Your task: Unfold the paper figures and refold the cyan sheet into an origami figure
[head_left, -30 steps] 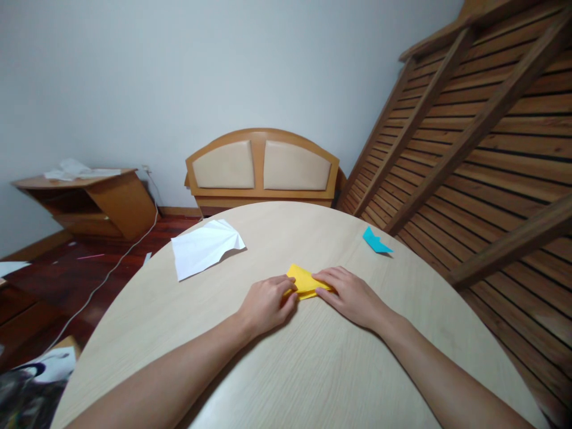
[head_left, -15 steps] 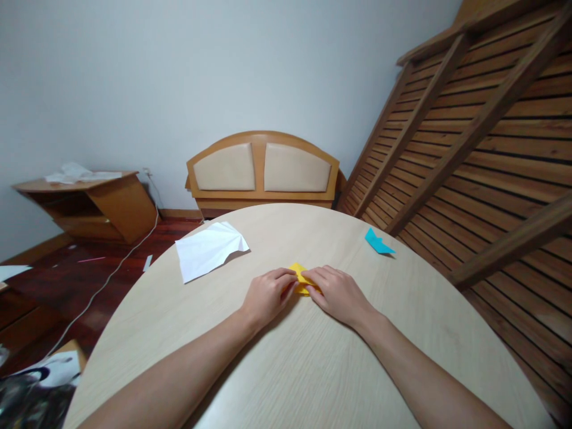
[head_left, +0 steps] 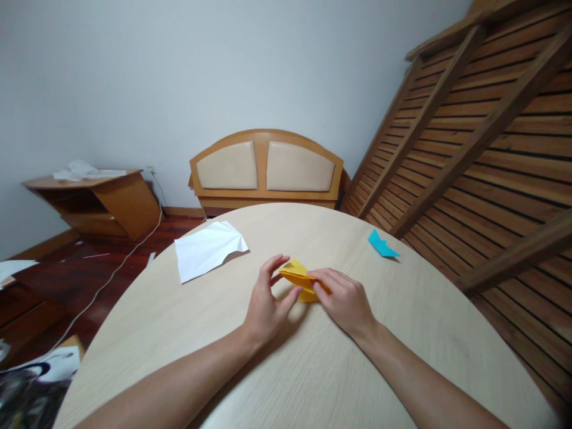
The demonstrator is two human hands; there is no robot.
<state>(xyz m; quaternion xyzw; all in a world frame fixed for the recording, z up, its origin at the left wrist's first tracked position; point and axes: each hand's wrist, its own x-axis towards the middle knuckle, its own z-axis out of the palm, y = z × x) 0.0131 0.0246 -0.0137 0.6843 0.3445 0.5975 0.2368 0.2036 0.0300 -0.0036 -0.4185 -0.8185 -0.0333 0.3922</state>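
Note:
A folded piece of yellow paper (head_left: 295,272) is held just above the middle of the round table, its layers parted at the lower side. My right hand (head_left: 346,301) pinches its right end between thumb and fingers. My left hand (head_left: 270,298) is at the left end, thumb and fingers spread apart around the paper; the thumb tip is close to its lower edge, and whether it touches I cannot tell. To the right on the table lies a blue folded paper boat (head_left: 382,244). A creased white sheet (head_left: 208,250) lies to the left.
The round wooden table (head_left: 286,369) fills the foreground. Behind it stands a headboard (head_left: 261,161) with padded panels. A slatted wooden frame (head_left: 473,137) leans at the right. On the left are a low cabinet (head_left: 111,208) and a white cable (head_left: 118,268) on the floor.
My left hand has loosened and its fingers have spread. The yellow paper is tilted up and shows more of its layers. My right hand keeps its pinch. The view has shifted slightly.

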